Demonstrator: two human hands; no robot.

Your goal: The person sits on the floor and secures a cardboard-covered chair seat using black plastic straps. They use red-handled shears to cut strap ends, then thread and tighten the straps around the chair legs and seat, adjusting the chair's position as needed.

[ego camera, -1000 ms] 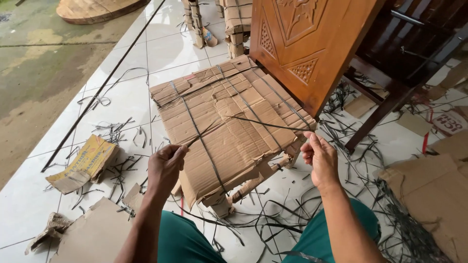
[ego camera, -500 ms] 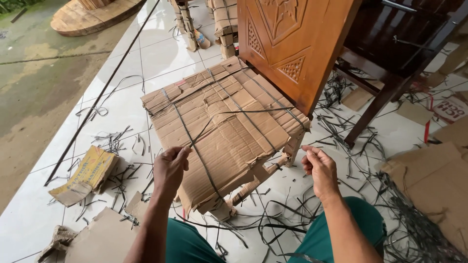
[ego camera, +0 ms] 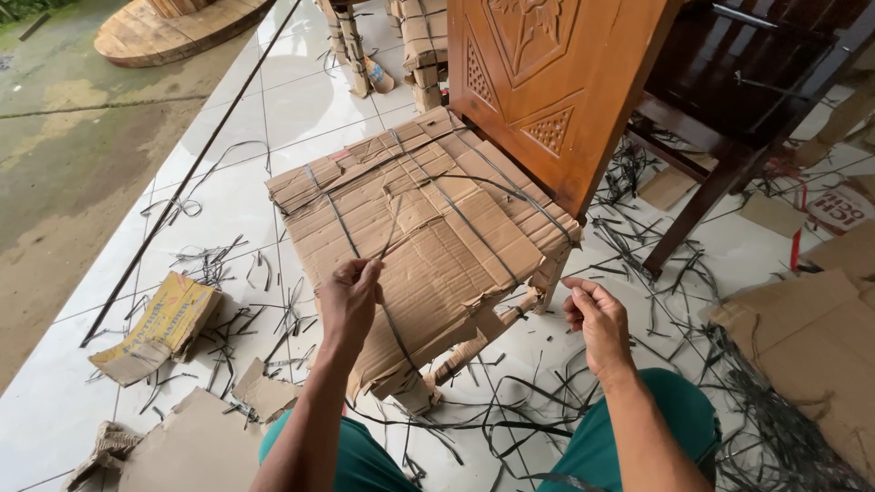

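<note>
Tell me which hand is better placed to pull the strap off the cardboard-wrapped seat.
Left, probably. The left hand already pinches a loose strap over the cardboard on the seat. The right hand hovers beside the seat's corner, its grip apparently empty.

Two bare forearms are being extended forward. The left hand point(ego camera: 351, 296) is being held with its fingers pinched together, knuckles up. The right hand point(ego camera: 597, 319) is being held loosely curled, thumb side up.
</note>
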